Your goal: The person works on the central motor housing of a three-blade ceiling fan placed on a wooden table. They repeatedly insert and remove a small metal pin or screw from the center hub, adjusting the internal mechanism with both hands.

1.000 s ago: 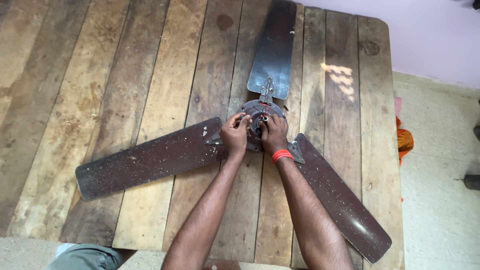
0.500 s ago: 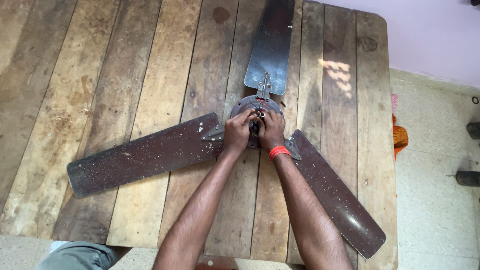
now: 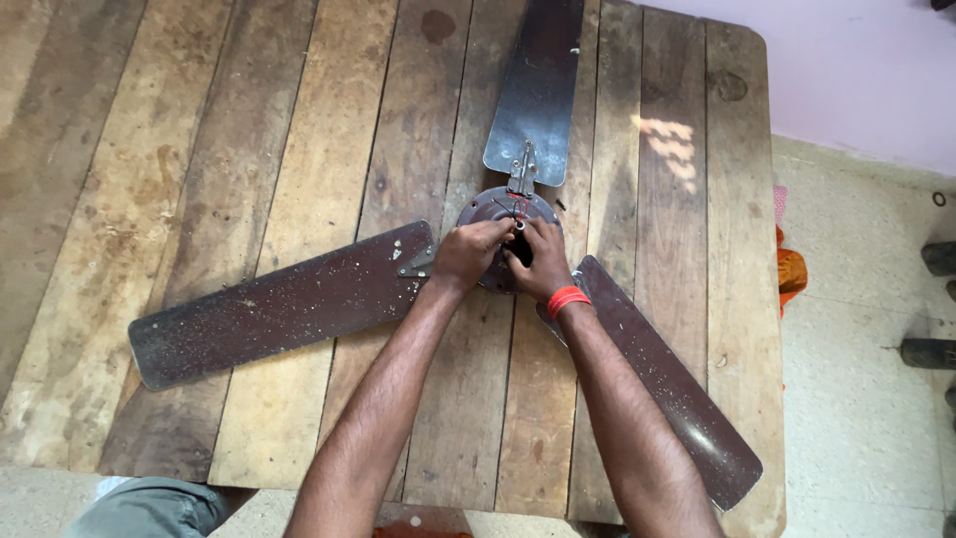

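Note:
A dusty brown ceiling fan lies flat on a wooden plank table (image 3: 229, 130). Its round motor hub (image 3: 490, 208) sits at the middle, with three blades: one pointing left (image 3: 279, 304), one pointing away (image 3: 538, 85), one running toward the near right (image 3: 667, 384). My left hand (image 3: 470, 253) and my right hand (image 3: 538, 261) are both on the hub, fingers curled around the short shaft and thin red wires at its centre. A red band circles my right wrist. What the fingertips pinch is hidden.
The table's right edge drops to a pale tiled floor (image 3: 856, 399). An orange cloth (image 3: 792, 271) shows beside that edge. Dark objects (image 3: 936, 299) stand at the far right on the floor. A lilac wall (image 3: 856, 70) lies beyond.
The view has shifted slightly, so the fan sits a little lower and left in frame. Both hands stay on the hub with small finger movements.

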